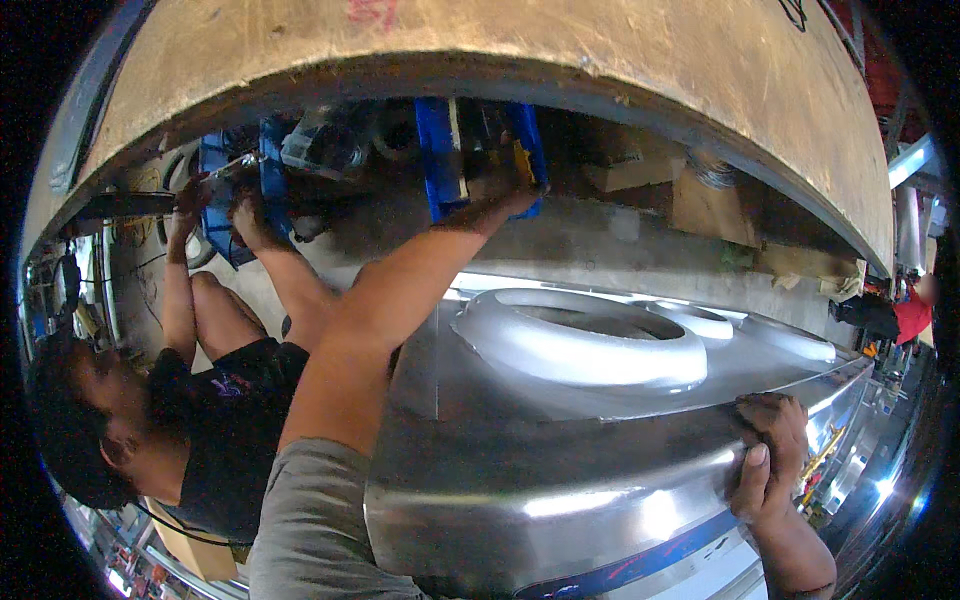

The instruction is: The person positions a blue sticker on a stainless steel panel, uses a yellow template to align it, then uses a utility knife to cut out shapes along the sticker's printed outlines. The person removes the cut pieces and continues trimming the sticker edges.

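My left arm stretches forward under the wooden tabletop, and my left hand (515, 180) is inside a blue bin (432, 165). Dark shadow blurs its fingers, so I cannot make out whether they hold anything. Near that hand, something yellow (523, 160) shows at the bin's side. Below my arm lies a large brushed-steel panel (560, 460) with a folded front edge and raised round rings (600, 365) around openings. At its right part, my right hand (773, 450) is closed over the folded edge, fingers on top and thumb against the front face.
The wooden tabletop (560, 40) overhangs everything in front. At the left a crouching person (220, 430) has both hands at another blue bin (215, 200). Cardboard pieces (712, 205) and a wire coil (710, 168) sit under the table. A person in red (910, 315) is far right.
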`<state>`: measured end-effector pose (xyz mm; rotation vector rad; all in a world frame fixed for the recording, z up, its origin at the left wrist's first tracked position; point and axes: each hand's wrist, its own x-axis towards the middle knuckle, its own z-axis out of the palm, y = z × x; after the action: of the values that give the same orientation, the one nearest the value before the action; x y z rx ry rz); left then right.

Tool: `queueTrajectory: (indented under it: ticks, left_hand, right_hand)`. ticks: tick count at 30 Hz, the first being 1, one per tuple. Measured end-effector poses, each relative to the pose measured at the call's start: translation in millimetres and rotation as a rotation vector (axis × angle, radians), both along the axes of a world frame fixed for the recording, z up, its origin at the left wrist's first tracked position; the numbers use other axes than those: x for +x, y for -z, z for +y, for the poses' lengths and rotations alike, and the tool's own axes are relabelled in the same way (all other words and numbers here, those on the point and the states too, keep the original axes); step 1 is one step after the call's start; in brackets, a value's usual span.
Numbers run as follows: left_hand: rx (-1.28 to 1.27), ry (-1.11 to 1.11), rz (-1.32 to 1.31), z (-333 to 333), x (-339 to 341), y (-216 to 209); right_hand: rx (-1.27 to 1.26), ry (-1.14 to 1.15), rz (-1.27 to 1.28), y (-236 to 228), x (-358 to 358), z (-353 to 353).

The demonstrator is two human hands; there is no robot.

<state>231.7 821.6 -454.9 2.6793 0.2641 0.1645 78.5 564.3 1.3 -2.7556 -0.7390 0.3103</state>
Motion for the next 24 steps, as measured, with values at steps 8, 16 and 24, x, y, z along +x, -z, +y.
queueTrajectory:
  ticks: [8,16,24]
  left_hand:
    - [-0.140,0.140,0.073,11,17,17]
    - [-0.280,0.201,0.075,57,6,-46]
    - [-0.309,0.123,-0.028,91,30,-96]
  right_hand:
    - [-0.023,-0.029,0.006,0,0,-3]
    - [-0.029,-0.032,0.016,0,1,-2]
    - [-0.040,-0.050,0.065,-3,1,-3]
